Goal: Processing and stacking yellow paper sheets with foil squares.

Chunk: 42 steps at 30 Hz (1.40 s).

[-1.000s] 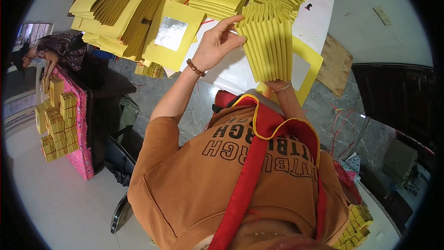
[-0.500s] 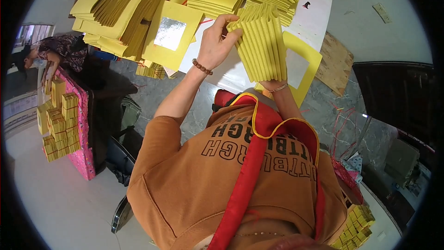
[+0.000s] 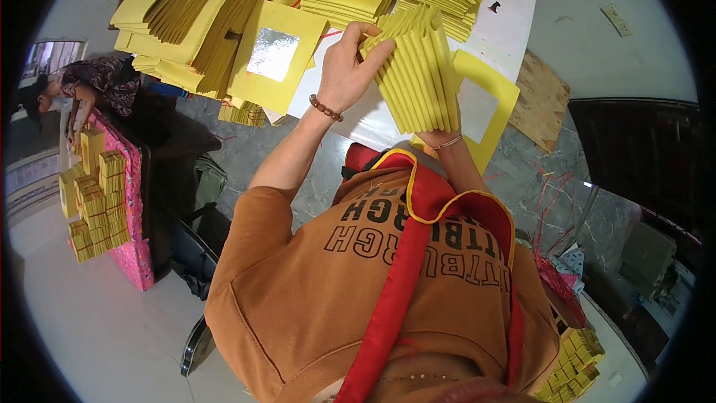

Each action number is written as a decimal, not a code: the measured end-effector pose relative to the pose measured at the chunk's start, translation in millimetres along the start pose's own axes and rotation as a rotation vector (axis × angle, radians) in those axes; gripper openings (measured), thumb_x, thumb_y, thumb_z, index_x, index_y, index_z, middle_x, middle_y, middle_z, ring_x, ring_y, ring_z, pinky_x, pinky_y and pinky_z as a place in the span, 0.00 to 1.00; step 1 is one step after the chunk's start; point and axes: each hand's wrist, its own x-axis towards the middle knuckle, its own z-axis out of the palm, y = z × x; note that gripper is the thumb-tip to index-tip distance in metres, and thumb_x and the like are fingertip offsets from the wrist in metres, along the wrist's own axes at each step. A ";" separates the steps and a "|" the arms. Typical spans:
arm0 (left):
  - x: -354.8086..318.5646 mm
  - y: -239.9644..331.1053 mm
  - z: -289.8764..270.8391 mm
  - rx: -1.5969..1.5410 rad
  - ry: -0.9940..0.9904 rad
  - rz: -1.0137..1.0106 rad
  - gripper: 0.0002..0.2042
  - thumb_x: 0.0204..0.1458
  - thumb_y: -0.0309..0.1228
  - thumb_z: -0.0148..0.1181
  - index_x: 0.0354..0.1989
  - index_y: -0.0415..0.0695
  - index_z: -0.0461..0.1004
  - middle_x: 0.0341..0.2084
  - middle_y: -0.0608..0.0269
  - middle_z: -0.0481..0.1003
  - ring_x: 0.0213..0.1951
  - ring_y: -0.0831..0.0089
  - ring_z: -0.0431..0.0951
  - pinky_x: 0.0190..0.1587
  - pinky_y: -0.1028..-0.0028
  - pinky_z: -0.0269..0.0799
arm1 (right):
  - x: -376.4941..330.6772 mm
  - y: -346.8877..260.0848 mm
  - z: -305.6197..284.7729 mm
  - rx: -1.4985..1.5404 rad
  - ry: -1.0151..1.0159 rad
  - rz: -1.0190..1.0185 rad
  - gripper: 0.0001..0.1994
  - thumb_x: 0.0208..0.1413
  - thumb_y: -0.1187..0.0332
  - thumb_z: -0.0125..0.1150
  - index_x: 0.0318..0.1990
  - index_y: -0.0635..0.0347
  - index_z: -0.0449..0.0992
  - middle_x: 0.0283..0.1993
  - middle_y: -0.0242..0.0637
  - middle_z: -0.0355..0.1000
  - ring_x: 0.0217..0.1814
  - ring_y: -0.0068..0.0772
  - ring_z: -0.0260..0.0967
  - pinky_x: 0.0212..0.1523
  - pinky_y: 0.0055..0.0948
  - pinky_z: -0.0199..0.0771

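Observation:
A fanned stack of folded yellow paper (image 3: 418,78) stands tilted between my hands above the white table, its folded edges facing me. My left hand (image 3: 349,67) is closed on its upper left side, thumb over the near face. From the lower right my right hand (image 3: 438,137) reaches behind the stack and holds it there. Its fingers are hidden by the paper; only the wrist with a thin bracelet and a bit of the hand show. Beneath, to the right, lies a flat yellow sheet (image 3: 498,116) with a pale rectangle in its middle.
Piles of folded yellow paper (image 3: 175,26) crowd the table's far left and back. Another yellow sheet with a shiny silver square (image 3: 274,52) lies left of my hand. At far left, a person (image 3: 104,89) leans over a pink-covered table (image 3: 134,209) bearing tied yellow bundles (image 3: 97,205).
The top of the stack has tilted slightly left, and its folds have spread a little differently. My left hand has shifted only slightly along with it.

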 end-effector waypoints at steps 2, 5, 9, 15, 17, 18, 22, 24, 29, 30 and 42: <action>0.3 5.7 -0.8 0.051 -0.010 -0.025 0.20 0.44 0.43 0.58 0.37 0.38 0.68 0.17 0.58 0.71 0.19 0.72 0.68 0.23 0.73 0.63 | 1.4 -0.7 -1.4 -0.009 0.009 0.000 0.24 0.56 0.51 0.43 0.54 0.56 0.66 0.54 0.38 0.65 0.56 0.38 0.63 0.56 0.42 0.62; 1.7 2.2 -1.1 0.104 -0.022 -0.044 0.21 0.43 0.45 0.59 0.36 0.38 0.68 0.16 0.58 0.70 0.19 0.70 0.68 0.23 0.72 0.63 | 2.4 0.8 -2.3 -0.017 0.025 -0.004 0.24 0.56 0.51 0.43 0.54 0.56 0.65 0.54 0.38 0.65 0.56 0.38 0.63 0.56 0.42 0.62; 1.9 0.9 -0.7 0.104 -0.020 -0.034 0.23 0.43 0.48 0.59 0.36 0.38 0.67 0.14 0.57 0.69 0.18 0.68 0.69 0.23 0.70 0.62 | 2.1 1.9 -2.1 -0.035 0.040 -0.011 0.24 0.56 0.51 0.44 0.54 0.57 0.65 0.54 0.39 0.65 0.56 0.37 0.63 0.56 0.42 0.62; 1.4 0.0 -2.6 0.261 -0.049 -0.081 0.27 0.43 0.54 0.57 0.36 0.40 0.65 0.13 0.58 0.68 0.18 0.67 0.68 0.22 0.69 0.61 | 1.3 1.1 -9.9 -0.056 0.049 -0.030 0.24 0.55 0.52 0.46 0.54 0.57 0.64 0.55 0.40 0.64 0.55 0.38 0.63 0.55 0.42 0.64; -0.9 -2.0 -4.1 0.257 -0.043 -0.073 0.27 0.43 0.55 0.57 0.35 0.40 0.65 0.12 0.59 0.68 0.17 0.68 0.68 0.22 0.69 0.61 | 0.1 1.7 -12.9 -0.055 0.035 -0.015 0.24 0.55 0.52 0.47 0.54 0.57 0.64 0.55 0.40 0.64 0.55 0.37 0.63 0.54 0.42 0.64; -1.0 -2.4 -4.8 0.253 -0.039 -0.061 0.27 0.43 0.56 0.56 0.34 0.40 0.65 0.12 0.60 0.67 0.17 0.68 0.67 0.21 0.69 0.60 | 0.0 2.0 -12.6 -0.054 0.019 -0.002 0.24 0.55 0.52 0.47 0.54 0.57 0.64 0.54 0.40 0.65 0.55 0.37 0.63 0.54 0.41 0.64; -1.9 -4.5 -6.6 0.243 -0.059 -0.118 0.28 0.44 0.55 0.56 0.37 0.40 0.65 0.16 0.56 0.70 0.21 0.65 0.70 0.26 0.69 0.64 | 1.3 3.8 -16.4 -0.056 0.063 -0.030 0.23 0.55 0.54 0.48 0.55 0.57 0.63 0.53 0.40 0.65 0.55 0.37 0.64 0.54 0.39 0.65; -0.6 -17.6 -7.6 0.105 -0.127 -0.086 0.31 0.45 0.56 0.54 0.45 0.40 0.63 0.32 0.50 0.72 0.35 0.65 0.73 0.38 0.70 0.67 | 3.5 1.5 -24.2 -0.202 0.088 -0.168 0.23 0.56 0.56 0.48 0.55 0.59 0.62 0.54 0.39 0.65 0.55 0.36 0.63 0.54 0.37 0.65; -4.4 -57.9 -46.5 -0.321 -0.428 -0.208 0.43 0.44 0.60 0.51 0.61 0.42 0.47 0.55 0.48 0.58 0.56 0.63 0.59 0.57 0.69 0.52 | 4.3 10.7 8.6 -0.659 0.173 -0.510 0.21 0.51 0.66 0.56 0.53 0.59 0.63 0.49 0.36 0.67 0.52 0.33 0.65 0.53 0.35 0.65; -2.7 -64.3 -53.8 -0.312 -0.495 -0.164 0.46 0.44 0.62 0.50 0.64 0.43 0.41 0.59 0.50 0.53 0.60 0.64 0.53 0.60 0.68 0.47 | 6.9 8.4 9.5 -0.799 0.149 -0.561 0.20 0.49 0.69 0.58 0.51 0.60 0.65 0.47 0.36 0.68 0.50 0.32 0.65 0.53 0.33 0.65; -12.8 -45.1 -68.7 -0.375 -0.407 -0.223 0.43 0.31 0.28 0.69 0.59 0.38 0.51 0.51 0.57 0.62 0.55 0.68 0.60 0.57 0.72 0.54 | 21.4 -6.8 26.0 -1.436 -0.154 -0.461 0.37 0.38 0.74 0.66 0.58 0.60 0.54 0.54 0.36 0.60 0.56 0.30 0.57 0.56 0.31 0.57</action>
